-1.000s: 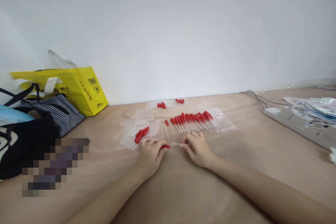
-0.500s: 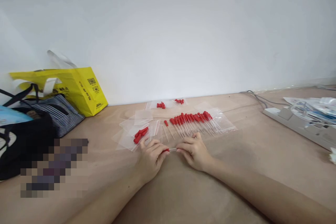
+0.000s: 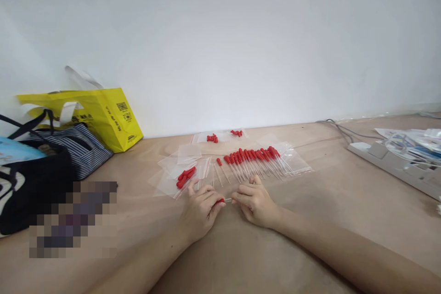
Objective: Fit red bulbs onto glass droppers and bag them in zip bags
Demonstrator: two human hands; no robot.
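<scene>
A red rubber dropper bulb point(image 3: 219, 201) is pinched in my left hand point(image 3: 201, 209), mostly covered by the fingers. From it a thin clear dropper tube point(image 3: 228, 200) runs across to my right hand point(image 3: 257, 204), whose fingertips grip its other end. Just beyond both hands lies a row of droppers point(image 3: 253, 155) with red bulbs and clear tubes, side by side. Loose red bulbs point(image 3: 186, 177) rest on clear zip bags point(image 3: 165, 186) near my left fingers. One dropper with a smaller red top point(image 3: 219, 161) lies left of the row.
More red bulbs point(image 3: 212, 138) lie on clear plastic by the wall. On the left stand a yellow bag point(image 3: 117, 119), a striped pouch point(image 3: 84, 147) and a black bag point(image 3: 51, 179). A power strip point(image 3: 386, 161) with cables and plastic packets point(image 3: 413, 140) occupies the right.
My two hands have come slightly closer together, and a shorter piece of the tube shows between them. The view has shifted a little; the other things lie as before.
</scene>
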